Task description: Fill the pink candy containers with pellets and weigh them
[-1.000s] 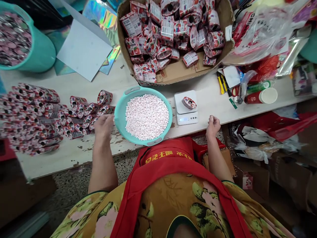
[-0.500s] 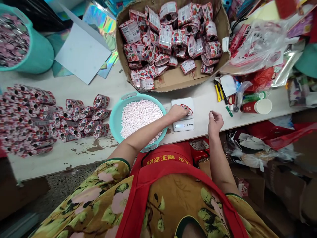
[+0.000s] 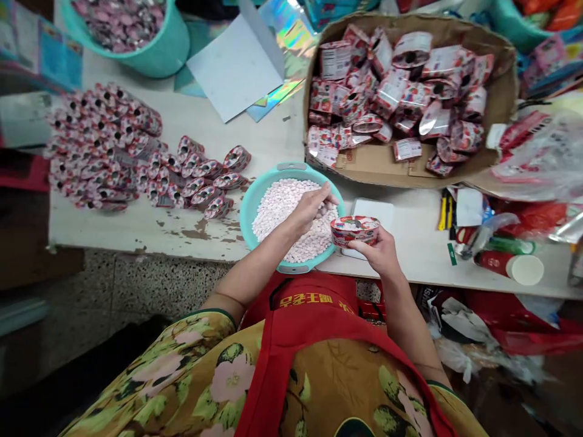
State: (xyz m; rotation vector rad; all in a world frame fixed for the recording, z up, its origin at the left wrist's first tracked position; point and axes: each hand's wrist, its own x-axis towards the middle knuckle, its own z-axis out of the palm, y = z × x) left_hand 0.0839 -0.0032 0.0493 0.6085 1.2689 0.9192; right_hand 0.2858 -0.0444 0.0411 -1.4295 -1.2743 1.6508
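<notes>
My right hand [image 3: 381, 249] grips a red printed packet [image 3: 350, 237] by its right end, thumb along the near side. The packet's wide mouth faces up, and pale pieces show inside. Just left of it, my left hand [image 3: 312, 209] is over the turquoise basin [image 3: 248, 213] with its fingers curled in; what they hold, if anything, I cannot make out. Small pale pink-white candies [image 3: 277, 212] fill much of the basin. A white kitchen scale [image 3: 376, 209] lies behind the packet and right hand, partly hidden by them.
A cardboard box [image 3: 387, 161] of similar packets stands at the back. To the left, many packets [image 3: 104, 152] are stacked on the table [image 3: 204, 237]. A turquoise bucket [image 3: 175, 42] sits behind them. Yellow cutters [image 3: 444, 209] and a paper cup [image 3: 523, 269] lie right.
The packet has come off the scale into my right hand. My left hand has let go of it and moved over the basin. The view has swung left.
</notes>
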